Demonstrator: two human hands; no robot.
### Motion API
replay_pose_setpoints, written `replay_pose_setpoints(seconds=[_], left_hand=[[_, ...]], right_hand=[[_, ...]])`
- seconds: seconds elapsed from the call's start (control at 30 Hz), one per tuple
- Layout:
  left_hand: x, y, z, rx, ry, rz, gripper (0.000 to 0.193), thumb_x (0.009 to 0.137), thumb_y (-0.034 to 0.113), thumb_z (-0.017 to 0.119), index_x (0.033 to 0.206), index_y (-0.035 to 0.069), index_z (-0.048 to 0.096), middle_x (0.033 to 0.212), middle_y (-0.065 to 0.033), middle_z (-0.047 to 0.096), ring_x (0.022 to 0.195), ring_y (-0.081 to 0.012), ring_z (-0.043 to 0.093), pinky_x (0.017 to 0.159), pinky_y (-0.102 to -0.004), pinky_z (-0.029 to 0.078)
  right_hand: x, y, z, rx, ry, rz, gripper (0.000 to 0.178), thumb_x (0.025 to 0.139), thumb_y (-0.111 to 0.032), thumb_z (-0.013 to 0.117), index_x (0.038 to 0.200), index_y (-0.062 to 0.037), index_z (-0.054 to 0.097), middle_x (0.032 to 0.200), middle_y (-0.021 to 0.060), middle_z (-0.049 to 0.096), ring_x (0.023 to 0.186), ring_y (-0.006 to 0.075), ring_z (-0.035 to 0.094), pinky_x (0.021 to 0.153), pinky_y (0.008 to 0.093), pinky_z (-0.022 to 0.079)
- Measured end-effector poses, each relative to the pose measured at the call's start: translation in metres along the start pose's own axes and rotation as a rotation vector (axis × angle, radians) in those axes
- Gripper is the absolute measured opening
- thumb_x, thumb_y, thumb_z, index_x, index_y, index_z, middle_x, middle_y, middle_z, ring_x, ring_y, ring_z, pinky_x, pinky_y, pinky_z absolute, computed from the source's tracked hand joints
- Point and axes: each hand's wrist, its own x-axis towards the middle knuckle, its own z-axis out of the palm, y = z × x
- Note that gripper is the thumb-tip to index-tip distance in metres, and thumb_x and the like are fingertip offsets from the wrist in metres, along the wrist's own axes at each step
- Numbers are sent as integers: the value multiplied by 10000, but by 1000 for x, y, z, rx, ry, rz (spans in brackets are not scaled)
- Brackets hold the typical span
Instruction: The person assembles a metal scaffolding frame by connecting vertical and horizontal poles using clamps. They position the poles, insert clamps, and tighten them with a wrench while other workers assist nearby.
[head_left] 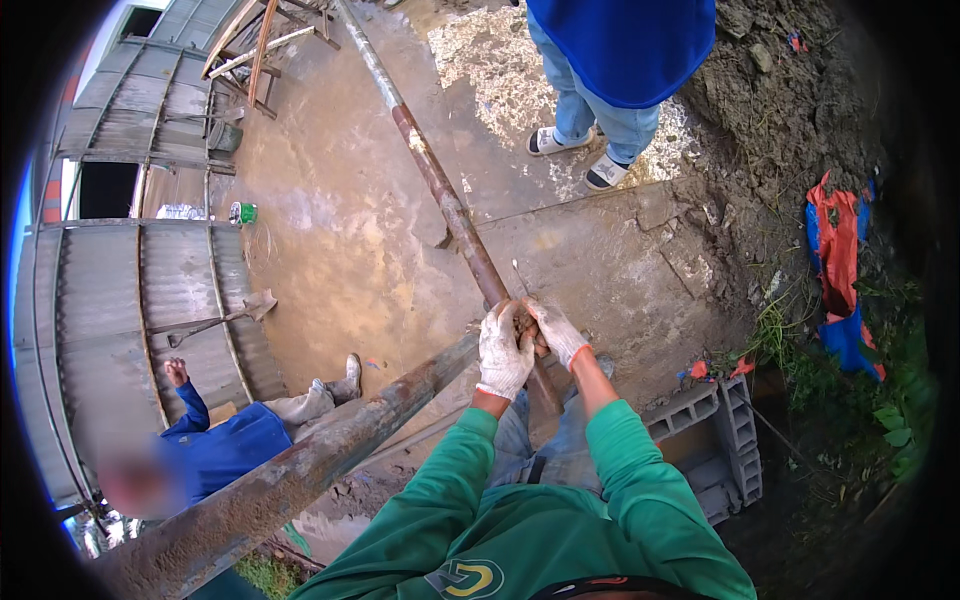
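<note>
A long rusty steel pipe [447,205] runs from the upper left down to just in front of my body. Near its lower end, a lumpy brown fitting [524,322], which looks like a rusty pipe clamp, sits against the pipe between my hands. My left hand [505,352], in a dirty white glove, is closed round the fitting's left side. From the right, my gloved right hand [557,332] has its fingers bent onto the same fitting. A thin pale rod [516,272] sticks up just beyond my fingers. My fingers hide much of the fitting.
A thick rusty pipe [330,435] slants across the lower left. A person in blue [225,447] is beyond it; another person [600,90] stands ahead on the wet concrete. Hollow blocks [738,440] lie at my right. A shovel [225,318] rests by corrugated sheets [105,290].
</note>
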Motion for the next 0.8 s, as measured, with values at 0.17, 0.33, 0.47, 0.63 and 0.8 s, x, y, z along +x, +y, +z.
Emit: replay_pose_setpoints(seconds=[0.17, 0.33, 0.47, 0.63, 0.8], left_hand=[[-2, -17, 12, 9, 36, 49, 454, 822, 6, 766, 1252, 51, 630, 1281, -205, 611, 1158, -421, 601, 999, -501, 503], [-3, -26, 24, -57, 150, 54, 415, 824, -42, 740, 1216, 42, 633, 1263, -218, 620, 1141, -420, 613, 968, -504, 513], [-5, -29, 25, -53, 142, 82, 420, 833, -77, 710, 1231, 26, 621, 1314, -253, 595, 1172, -434, 609, 996, -505, 506], [0, -15, 18, -64, 27, -69, 376, 863, 25, 709, 1225, 5, 610, 1310, -251, 583, 1167, -452, 581, 1000, -540, 486], [11, 2, 3, 170, -38, 32, 356, 862, 29, 696, 1208, 14, 611, 1281, -243, 557, 1185, -465, 535, 1015, -558, 457]], right_hand=[[-33, -43, 11, 40, -51, -36, 301, 1089, -375, 593, 884, -155, 609, 694, -72, 516, 537, 50, 433, 468, 252, 318], [-38, -38, 18, 76, -79, 1, 292, 1090, -368, 600, 892, -154, 613, 741, -57, 567, 605, 49, 501, 501, 253, 401], [-39, -38, 22, -78, 33, -43, 359, 1095, -418, 566, 905, -127, 658, 736, -38, 575, 622, 63, 521, 510, 257, 432], [-42, -38, 24, -245, 69, -184, 510, 1102, -526, 478, 978, -69, 665, 740, 50, 585, 565, 173, 563, 491, 332, 455], [-70, -28, -23, -256, 143, -256, 527, 1074, -523, 561, 1193, -30, 703, 880, 53, 610, 755, 194, 606, 628, 346, 503]])
